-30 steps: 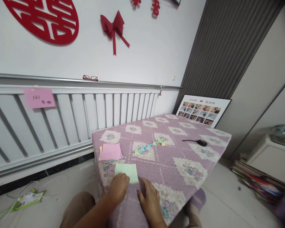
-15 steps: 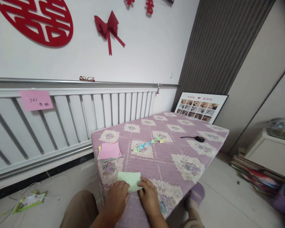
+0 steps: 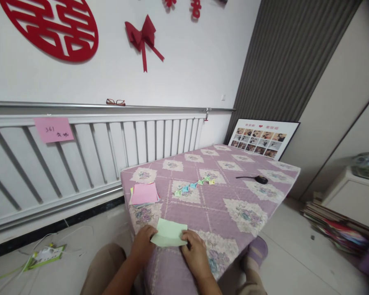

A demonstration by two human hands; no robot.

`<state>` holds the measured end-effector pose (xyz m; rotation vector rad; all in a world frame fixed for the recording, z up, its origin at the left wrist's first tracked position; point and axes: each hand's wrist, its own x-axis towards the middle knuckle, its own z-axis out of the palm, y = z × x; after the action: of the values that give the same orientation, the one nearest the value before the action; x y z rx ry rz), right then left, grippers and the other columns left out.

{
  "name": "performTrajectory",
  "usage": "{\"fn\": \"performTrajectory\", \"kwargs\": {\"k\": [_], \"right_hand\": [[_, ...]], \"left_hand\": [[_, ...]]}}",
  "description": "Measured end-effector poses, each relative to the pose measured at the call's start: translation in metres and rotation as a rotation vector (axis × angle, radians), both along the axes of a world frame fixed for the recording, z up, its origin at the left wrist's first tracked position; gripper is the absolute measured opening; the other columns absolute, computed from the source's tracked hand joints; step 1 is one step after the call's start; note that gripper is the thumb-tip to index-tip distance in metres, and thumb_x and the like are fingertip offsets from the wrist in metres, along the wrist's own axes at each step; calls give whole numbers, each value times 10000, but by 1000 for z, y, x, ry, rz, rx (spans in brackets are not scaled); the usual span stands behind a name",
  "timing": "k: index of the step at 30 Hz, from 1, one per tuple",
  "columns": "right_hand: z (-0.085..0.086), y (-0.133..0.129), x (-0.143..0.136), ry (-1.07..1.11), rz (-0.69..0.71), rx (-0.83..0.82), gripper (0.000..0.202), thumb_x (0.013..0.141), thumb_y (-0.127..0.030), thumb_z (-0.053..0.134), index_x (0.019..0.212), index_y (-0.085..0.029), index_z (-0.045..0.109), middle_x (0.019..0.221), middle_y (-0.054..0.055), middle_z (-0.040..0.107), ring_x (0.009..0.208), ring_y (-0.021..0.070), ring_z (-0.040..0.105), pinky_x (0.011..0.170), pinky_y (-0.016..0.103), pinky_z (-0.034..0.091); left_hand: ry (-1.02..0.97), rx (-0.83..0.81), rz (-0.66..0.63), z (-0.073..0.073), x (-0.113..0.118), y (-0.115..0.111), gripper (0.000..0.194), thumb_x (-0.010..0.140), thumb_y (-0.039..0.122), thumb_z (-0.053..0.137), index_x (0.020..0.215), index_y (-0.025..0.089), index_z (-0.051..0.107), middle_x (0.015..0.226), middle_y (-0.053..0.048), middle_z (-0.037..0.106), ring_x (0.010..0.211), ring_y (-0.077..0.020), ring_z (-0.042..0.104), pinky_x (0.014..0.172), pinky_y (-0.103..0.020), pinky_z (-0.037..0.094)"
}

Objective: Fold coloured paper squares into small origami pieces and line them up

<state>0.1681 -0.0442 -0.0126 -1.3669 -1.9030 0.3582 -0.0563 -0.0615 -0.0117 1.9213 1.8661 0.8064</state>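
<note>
A light green sheet of paper (image 3: 169, 233) is held at the near end of the table, with a crease running across it. My left hand (image 3: 144, 242) pinches its left edge, and my right hand (image 3: 194, 247) grips the right edge between thumb and fingers. Beyond my left hand lies a stack of coloured paper with a pink sheet (image 3: 144, 193) on top. Several small folded paper pieces (image 3: 193, 185), green, blue and yellow, form a slanting row near the middle of the cloth.
A purple patterned cloth covers the table (image 3: 215, 205). A black round object with a thin handle (image 3: 260, 179) lies to the right. A framed photo board (image 3: 261, 137) leans at the far end. A white radiator (image 3: 160, 137) runs along the left. My knees flank the table's near end.
My left hand has shifted left from the paper's front to its left edge, uncovering more of the sheet. My right hand keeps its hold. The camera view has shifted slightly.
</note>
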Motion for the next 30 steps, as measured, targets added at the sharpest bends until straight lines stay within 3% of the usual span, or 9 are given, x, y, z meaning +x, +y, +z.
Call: {"fn": "performTrajectory", "kwargs": {"k": [6,10,14,18,20,23,25,30], "right_hand": [[3,0,1,41,-39,-24,335,748,-324,554,1058,-221,625,1020,55,688,991,232,616,897,380,438],[-2,2,3,102,-90,-69,409,782,-387,520,1142,-201,578,1057,70,684,987,236,618,871,360,452],[-8,4,2,83,-135,-99,440,794,-351,489,1193,-170,525,1026,79,692,955,236,624,880,368,431],[-10,5,0,2,-161,-115,480,776,-302,505,1230,-149,495,942,71,704,941,244,624,929,405,378],[-11,5,-1,-23,-171,-107,498,773,-289,510,1248,-142,488,916,69,703,934,241,625,936,406,368],[-11,5,-1,-41,-174,-95,512,768,-277,518,1263,-152,485,901,59,703,931,236,628,934,396,367],[-11,5,-1,-47,-174,-85,514,769,-281,519,1268,-163,485,905,53,704,937,235,628,930,391,371],[-13,5,-1,-81,-178,-78,513,780,-292,512,1274,-157,481,935,64,703,953,242,624,906,381,388]], "left_hand": [[41,-76,15,9,12,-4,150,778,162,488,844,186,620,937,-30,631,953,-181,548,871,-285,373],[56,-175,9,12,20,-10,132,835,207,456,872,191,582,874,-14,640,834,-155,577,740,-240,389],[55,-228,24,16,24,-13,165,827,189,458,978,191,527,810,7,628,756,-138,586,667,-222,382],[-1,-157,110,18,24,-15,459,820,170,466,1271,180,380,939,-19,632,852,-146,598,760,-237,424],[32,-35,150,16,26,-18,463,825,155,442,1286,159,398,1096,-76,602,1019,-178,560,903,-291,406],[162,87,9,13,31,-24,383,842,137,401,1200,188,528,1271,-88,530,1221,-215,435,1059,-372,298],[232,65,-144,12,36,-28,412,844,150,419,1232,230,532,1358,-54,481,1297,-228,356,1100,-411,246],[323,-92,-383,11,43,-32,627,846,316,503,1433,269,288,1526,-19,235,1407,-265,133,1136,-523,101]]}}
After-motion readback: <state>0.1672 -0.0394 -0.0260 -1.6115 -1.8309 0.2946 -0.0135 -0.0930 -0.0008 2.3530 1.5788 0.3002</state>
